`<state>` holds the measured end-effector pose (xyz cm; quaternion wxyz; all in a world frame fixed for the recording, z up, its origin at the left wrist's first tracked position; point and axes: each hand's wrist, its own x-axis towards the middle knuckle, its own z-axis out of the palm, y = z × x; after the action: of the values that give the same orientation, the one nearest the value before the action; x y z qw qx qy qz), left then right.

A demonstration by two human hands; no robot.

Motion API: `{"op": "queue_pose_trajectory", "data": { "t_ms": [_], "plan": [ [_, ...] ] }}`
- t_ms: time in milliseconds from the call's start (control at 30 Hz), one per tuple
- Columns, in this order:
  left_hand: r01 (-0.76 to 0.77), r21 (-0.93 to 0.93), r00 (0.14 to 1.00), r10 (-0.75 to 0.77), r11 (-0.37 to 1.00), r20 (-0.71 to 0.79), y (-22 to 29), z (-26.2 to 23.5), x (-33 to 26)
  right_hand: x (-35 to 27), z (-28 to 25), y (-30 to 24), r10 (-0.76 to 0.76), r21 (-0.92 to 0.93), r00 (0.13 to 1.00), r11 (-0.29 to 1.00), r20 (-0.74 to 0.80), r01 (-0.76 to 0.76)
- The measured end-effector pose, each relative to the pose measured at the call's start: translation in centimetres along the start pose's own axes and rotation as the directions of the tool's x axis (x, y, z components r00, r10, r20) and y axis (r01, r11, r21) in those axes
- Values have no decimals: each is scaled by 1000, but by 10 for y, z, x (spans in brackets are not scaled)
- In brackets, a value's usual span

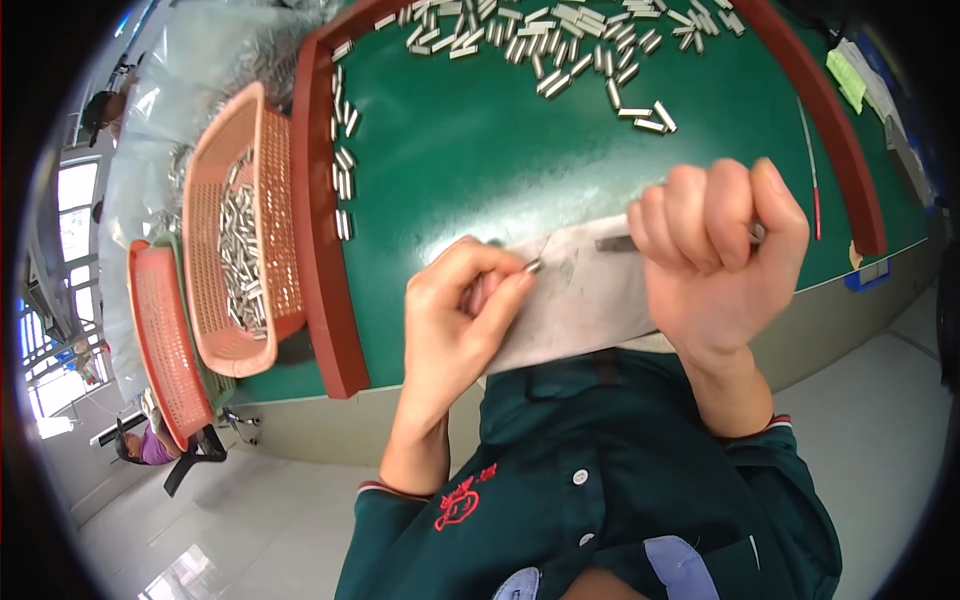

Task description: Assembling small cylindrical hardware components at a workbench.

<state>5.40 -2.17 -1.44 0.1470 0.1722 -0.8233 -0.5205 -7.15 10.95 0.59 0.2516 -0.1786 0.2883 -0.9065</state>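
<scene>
Between the thumb and forefinger of my left hand (462, 305) is a small shiny metal tube (533, 266), mostly hidden by the fingertips. My right hand (715, 245) is closed in a fist round a flat grey metal tool (615, 243). The tool's blade-like end points left toward the tube, with a gap between them; its exact kind is unclear. Under both hands a pale, smudged cloth (590, 300) lies over the near edge of the green table (450, 190).
Many loose metal tubes (560, 45) lie at the far side, several more along the left. Red-brown rails (325, 240) border the table. Left stand a pink basket (270, 190) of metal pieces and an orange basket (165, 330). A thin red-handled tool (816, 210) lies right.
</scene>
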Motion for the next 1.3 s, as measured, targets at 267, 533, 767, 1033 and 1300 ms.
{"op": "queue_pose_trajectory", "data": {
  "t_ms": [267,533,767,1033,1300],
  "plan": [
    [328,-914,930,-252,239,268,14,-11,19,-3,-11,-22,-44,30,997,999,-61,45],
    [13,101,999,-10,995,-30,29,14,97,-4,-15,-24,-24,78,995,996,-93,32],
    [-146,629,982,190,764,-3,20,46,135,-4,-15,-28,-22,52,991,998,-129,29],
    [-151,575,988,131,804,77,28,43,127,-6,-17,-28,-21,78,993,997,-112,30],
    [-175,224,982,153,959,109,36,10,42,-3,-11,-25,-27,19,996,999,-86,29]
  ]
}}
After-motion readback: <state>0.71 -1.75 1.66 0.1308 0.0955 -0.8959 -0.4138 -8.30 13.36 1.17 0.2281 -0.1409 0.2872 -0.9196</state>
